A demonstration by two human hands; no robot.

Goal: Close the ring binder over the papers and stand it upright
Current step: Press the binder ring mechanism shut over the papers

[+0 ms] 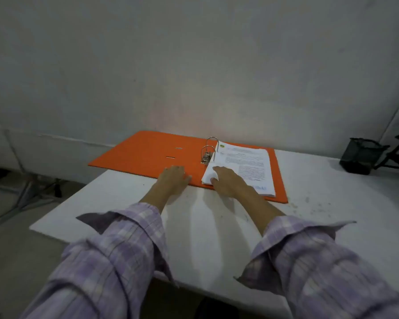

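Note:
An orange ring binder (145, 155) lies open and flat at the far side of the white table, its left cover overhanging the table's left edge. Two metal rings (209, 147) stand up along its spine. A stack of printed papers (244, 166) rests on the right cover, threaded on the rings. My left hand (173, 178) lies flat, fingers spread, on the binder's near edge just left of the spine. My right hand (228, 181) presses on the near left corner of the paper stack, thumb tucked under the lifted corner.
The white table (205, 229) reaches toward me with bare surface in front of the binder. A dark mesh container (358, 157) stands at the far right. A metal stand's legs (28, 194) are on the floor to the left. A plain wall rises behind.

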